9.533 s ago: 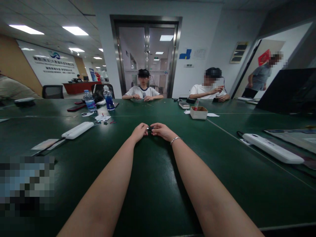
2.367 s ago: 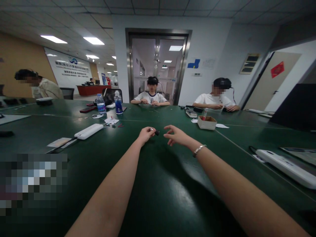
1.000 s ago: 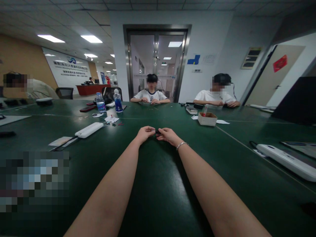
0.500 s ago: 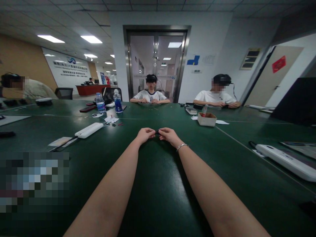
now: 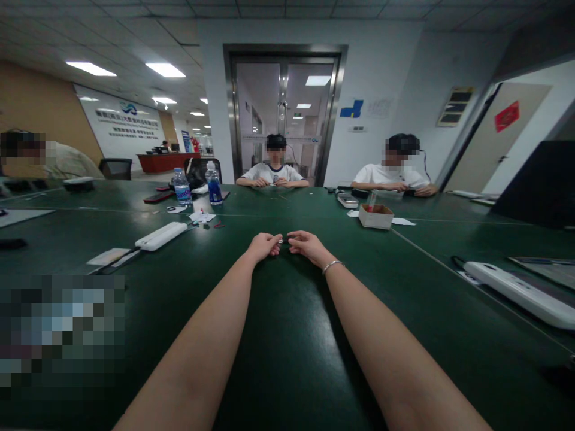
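Both my arms stretch forward over a dark green table (image 5: 287, 335). My left hand (image 5: 264, 245) and my right hand (image 5: 305, 245) meet fingertip to fingertip, pinching a small dark object (image 5: 284, 240) between them just above the tabletop. The object is tiny and mostly hidden by my fingers; a light end shows. A thin silver bracelet (image 5: 333, 265) sits on my right wrist.
A white power strip (image 5: 160, 236) lies to the left, another (image 5: 521, 292) at the right. A small cardboard box (image 5: 376, 216) stands beyond my right hand. Two water bottles (image 5: 214, 189) stand further back. Two people sit across the table, another at the far left.
About two seconds ago my right hand was open and apart while the left held the object alone. Since then the right hand has closed in and both hands pinch it together.
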